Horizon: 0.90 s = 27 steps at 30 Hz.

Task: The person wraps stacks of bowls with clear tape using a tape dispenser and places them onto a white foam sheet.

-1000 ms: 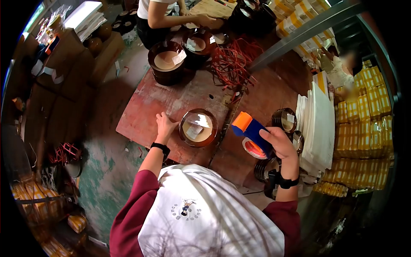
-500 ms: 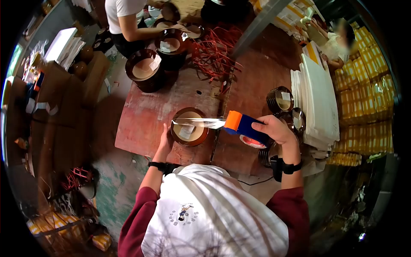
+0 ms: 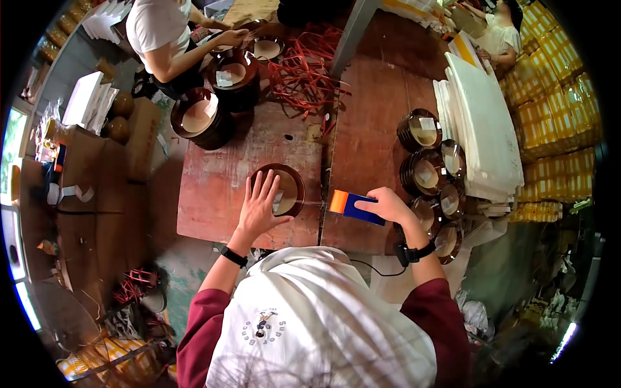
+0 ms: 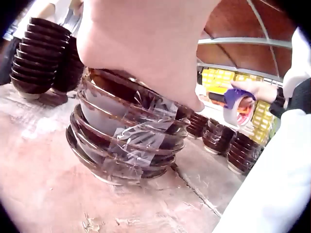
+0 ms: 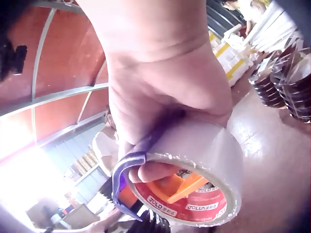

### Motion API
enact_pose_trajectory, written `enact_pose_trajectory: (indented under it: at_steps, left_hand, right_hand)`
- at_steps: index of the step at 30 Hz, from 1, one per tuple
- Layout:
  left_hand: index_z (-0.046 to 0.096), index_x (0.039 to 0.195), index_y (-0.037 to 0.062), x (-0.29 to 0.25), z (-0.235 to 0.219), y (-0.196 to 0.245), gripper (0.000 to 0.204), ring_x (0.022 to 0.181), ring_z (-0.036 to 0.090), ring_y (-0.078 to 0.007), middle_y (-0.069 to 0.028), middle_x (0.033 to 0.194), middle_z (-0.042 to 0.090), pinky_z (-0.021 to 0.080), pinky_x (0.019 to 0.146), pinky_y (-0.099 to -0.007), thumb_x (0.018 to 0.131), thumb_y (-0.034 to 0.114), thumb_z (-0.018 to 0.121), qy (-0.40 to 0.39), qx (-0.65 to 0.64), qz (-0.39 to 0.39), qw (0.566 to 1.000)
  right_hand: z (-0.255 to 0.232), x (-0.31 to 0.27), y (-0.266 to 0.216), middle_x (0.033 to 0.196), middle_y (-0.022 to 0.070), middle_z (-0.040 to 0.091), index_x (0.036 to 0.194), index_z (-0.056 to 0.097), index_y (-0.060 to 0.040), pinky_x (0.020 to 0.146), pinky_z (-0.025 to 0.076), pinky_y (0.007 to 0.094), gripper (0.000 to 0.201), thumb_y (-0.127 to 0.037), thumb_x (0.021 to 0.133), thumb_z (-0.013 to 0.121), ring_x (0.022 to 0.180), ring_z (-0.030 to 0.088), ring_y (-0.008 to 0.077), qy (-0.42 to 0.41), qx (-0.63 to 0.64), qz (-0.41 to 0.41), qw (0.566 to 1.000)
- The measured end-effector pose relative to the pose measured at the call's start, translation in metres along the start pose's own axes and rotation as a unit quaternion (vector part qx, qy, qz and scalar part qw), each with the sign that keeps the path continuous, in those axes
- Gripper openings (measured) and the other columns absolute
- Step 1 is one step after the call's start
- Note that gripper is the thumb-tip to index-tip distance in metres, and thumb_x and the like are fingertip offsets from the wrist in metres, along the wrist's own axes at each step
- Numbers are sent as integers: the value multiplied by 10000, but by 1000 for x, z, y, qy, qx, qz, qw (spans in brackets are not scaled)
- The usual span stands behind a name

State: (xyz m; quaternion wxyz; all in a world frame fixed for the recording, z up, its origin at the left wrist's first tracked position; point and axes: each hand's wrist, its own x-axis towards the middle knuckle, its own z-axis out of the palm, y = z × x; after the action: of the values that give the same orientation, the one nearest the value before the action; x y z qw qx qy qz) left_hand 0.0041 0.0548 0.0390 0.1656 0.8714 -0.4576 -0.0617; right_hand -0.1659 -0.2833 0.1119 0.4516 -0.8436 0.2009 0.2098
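Note:
In the head view my left hand [image 3: 260, 208] lies over a stack of brown glazed bowls [image 3: 295, 187], fingers straight and spread. The left wrist view shows the stack [image 4: 92, 124] tilted in that picture, with crinkled clear tape [image 4: 138, 143] running down its side. My right hand [image 3: 390, 205] grips a blue and orange tape dispenser [image 3: 362, 208], just right of the stack and apart from it. Up close in the right wrist view, fingers reach through the tape roll [image 5: 211, 145], whose red core carries white labels. The dispenser's front end is mostly hidden there.
More bowl stacks [image 3: 424, 171] stand at the table's right, beside upright white foam sheets [image 3: 475, 123]. Two tall stacks [image 3: 200, 113] are at the far left, near tangled red straps [image 3: 301, 77]. A grey post [image 3: 354, 39] rises behind. Two other people work farther off.
My left hand has gone from the side of the stack to its top. The clear strip stretched between dispenser and bowls half a second ago no longer shows. The head view has shifted.

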Motion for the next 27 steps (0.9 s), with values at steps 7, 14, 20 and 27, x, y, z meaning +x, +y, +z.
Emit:
enact_pose_trajectory:
  at_steps: [7, 14, 20, 27]
  left_hand:
    - [337, 1564, 123, -18, 10, 22, 1047, 1529, 132, -430, -135, 1653, 231, 81, 1188, -702, 751, 634, 751, -50, 40, 30, 998]
    - [427, 1527, 252, -24, 45, 18, 941, 1510, 162, -473, -27, 1632, 311, 100, 1136, -778, 723, 547, 817, 33, 112, 13, 993]
    - [422, 1532, 289, 21, 9, 7, 976, 1491, 219, -456, -5, 1630, 313, 163, 1117, -788, 687, 564, 826, -59, 111, 53, 991]
    - [648, 1324, 219, 149, -7, -27, 751, 1197, 616, -325, -86, 1297, 667, 427, 1023, -640, 667, 551, 797, -157, -80, 19, 984]
  right_hand:
    - [37, 12, 46, 628, 85, 610, 803, 693, 50, 568, 477, 331, 547, -491, 866, 751, 592, 581, 131, 36, 52, -2, 998]
    - [69, 19, 87, 702, 32, 659, 867, 713, 49, 604, 490, 308, 525, -474, 920, 716, 638, 586, 103, 22, 190, -19, 981]
    - [87, 30, 105, 811, 27, 706, 953, 740, 37, 672, 500, 251, 522, -479, 965, 666, 738, 611, 69, 30, 296, -8, 955]
    - [78, 89, 107, 711, 21, 645, 939, 694, -38, 512, 454, 229, 468, -486, 1012, 583, 527, 538, 94, -6, 611, 78, 788]
